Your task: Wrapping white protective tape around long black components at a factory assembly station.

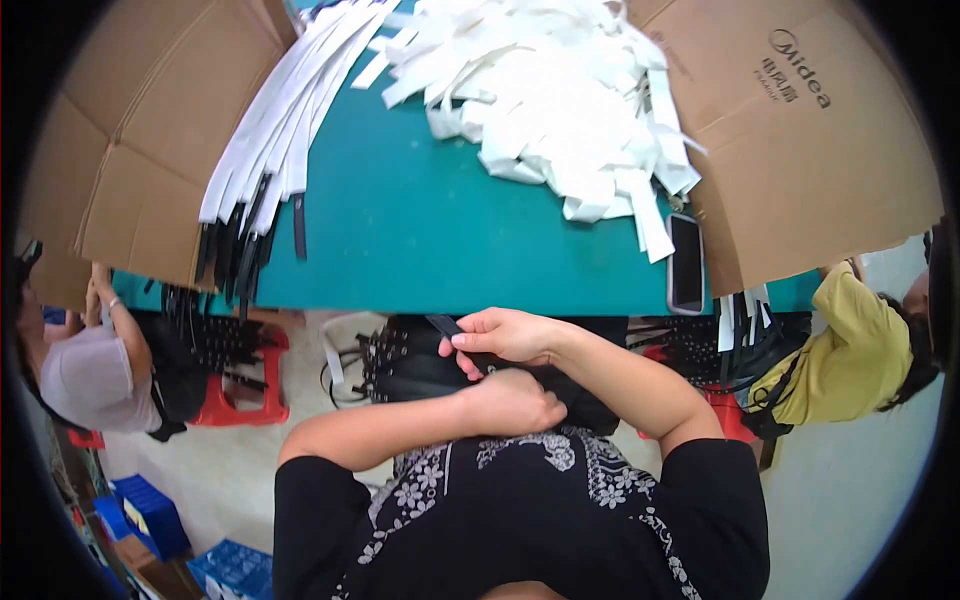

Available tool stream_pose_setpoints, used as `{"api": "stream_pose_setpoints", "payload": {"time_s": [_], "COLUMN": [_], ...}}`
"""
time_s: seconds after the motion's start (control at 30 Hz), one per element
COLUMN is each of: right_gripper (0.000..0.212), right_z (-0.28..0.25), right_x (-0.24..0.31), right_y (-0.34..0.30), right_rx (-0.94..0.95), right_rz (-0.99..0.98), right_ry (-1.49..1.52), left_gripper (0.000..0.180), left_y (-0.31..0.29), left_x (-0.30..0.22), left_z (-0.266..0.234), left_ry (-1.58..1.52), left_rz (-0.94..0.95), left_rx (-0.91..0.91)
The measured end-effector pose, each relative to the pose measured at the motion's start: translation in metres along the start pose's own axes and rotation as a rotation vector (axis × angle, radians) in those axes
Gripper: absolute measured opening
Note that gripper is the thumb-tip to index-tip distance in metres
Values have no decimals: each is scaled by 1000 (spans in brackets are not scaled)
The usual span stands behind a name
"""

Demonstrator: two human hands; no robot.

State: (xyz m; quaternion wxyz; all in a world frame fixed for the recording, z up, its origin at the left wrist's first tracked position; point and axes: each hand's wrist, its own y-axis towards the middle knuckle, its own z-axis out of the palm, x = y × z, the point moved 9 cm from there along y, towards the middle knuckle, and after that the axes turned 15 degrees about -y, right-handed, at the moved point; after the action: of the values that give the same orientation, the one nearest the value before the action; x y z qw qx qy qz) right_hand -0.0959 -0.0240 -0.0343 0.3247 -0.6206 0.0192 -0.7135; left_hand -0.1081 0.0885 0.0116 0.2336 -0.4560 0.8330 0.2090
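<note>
Over my lap, just off the table's front edge, my right hand (503, 338) pinches a short black strap (441, 325) between thumb and fingers, its end sticking out to the left. Just below it, my left hand (516, 402) is curled closed; whatever its fingers grip is hidden. Beneath both hands lie black straps (400, 362) with small shiny fittings, partly covered by my arms. On the far left of the table, long white strips (277, 120) with black ends lie side by side. A big loose heap of white strips (560, 110) covers the table's far middle.
Upright cardboard sheets (165, 130) (800, 150) flank the green table (400, 230). A phone (685, 264) lies by the right sheet. People sit at left (95, 370) and right (845, 355), near red stools (245, 385) and more black straps. Blue bins (150, 515) stand at lower left.
</note>
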Motion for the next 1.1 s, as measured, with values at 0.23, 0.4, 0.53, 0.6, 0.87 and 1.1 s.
{"api": "stream_pose_setpoints", "payload": {"time_s": [0.23,0.4,0.53,0.6,0.87,1.1], "right_gripper": [22,17,24,22,32,13], "right_z": [-107,-148,-156,-160,-189,-200], "right_x": [36,4,2,-1,-3,24], "right_y": [-85,-127,-130,-126,-168,-145], "right_rx": [-719,-937,-932,-915,-1039,-879], "right_rz": [-292,-349,-283,-224,-214,-400], "right_ry": [420,387,134,115,410,600], "left_gripper": [21,7,30,48,17,14], "left_y": [-4,0,48,90,145,57], "left_x": [-15,178,247,246,216,110], "left_z": [-130,-219,-251,-257,-212,-172], "left_ry": [88,192,231,290,94,55], "left_rz": [490,-334,-435,-295,-235,36], "left_rx": [-643,-998,-896,-867,-329,-522]}}
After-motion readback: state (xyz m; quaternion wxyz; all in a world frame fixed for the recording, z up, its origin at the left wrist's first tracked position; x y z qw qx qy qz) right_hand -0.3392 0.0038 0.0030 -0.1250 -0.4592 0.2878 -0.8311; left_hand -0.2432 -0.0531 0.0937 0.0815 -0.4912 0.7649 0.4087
